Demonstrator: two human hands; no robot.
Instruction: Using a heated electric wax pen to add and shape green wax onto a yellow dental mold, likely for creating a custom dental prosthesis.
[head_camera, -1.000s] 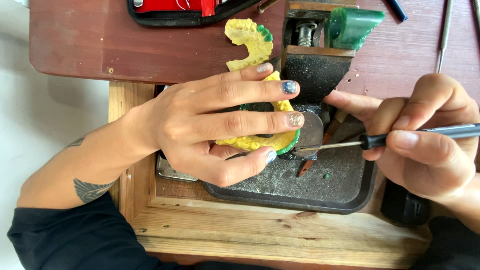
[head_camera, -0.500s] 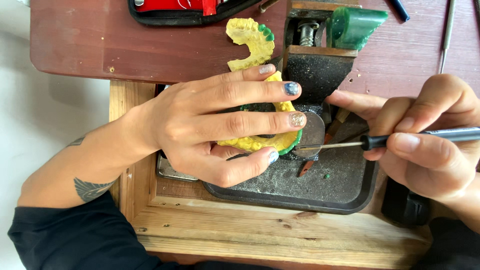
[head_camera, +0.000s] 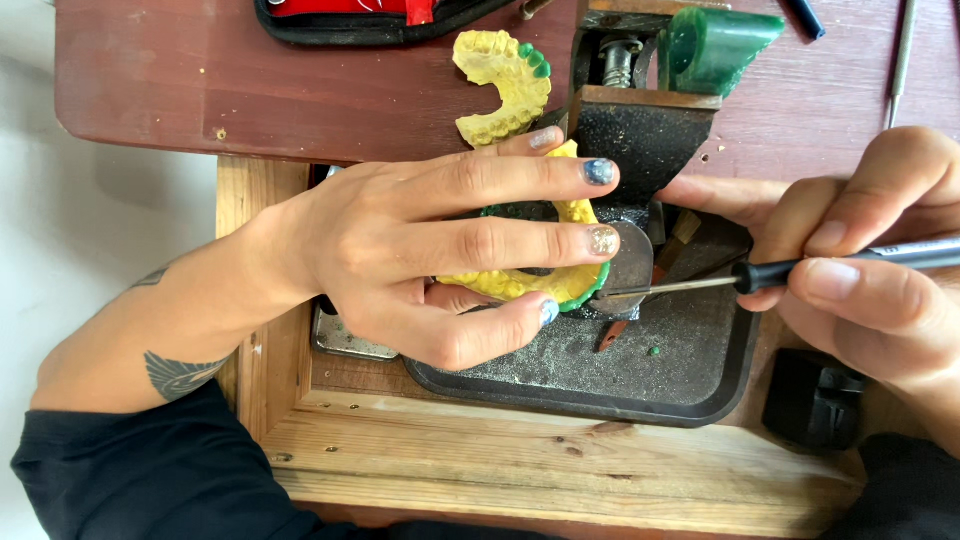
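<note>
A dental cast is being trimmed by hand over a dark tray.

The left hand (head_camera: 430, 250) is clasping a yellow dental cast (head_camera: 520, 285) with green wax along its edge, its grip wrapped over and under the piece just above the tray (head_camera: 600, 385). To the right of that grip, the right hand (head_camera: 870, 270) is pinching a thin metal-tipped tool (head_camera: 800, 270), the tip touching the cast's green edge. Carving looks to be in hand; the next stroke calls for a steady hold and light pressure. Beyond the grip, a second cast (head_camera: 505, 85) is lying on the bench (head_camera: 250, 90).
</note>
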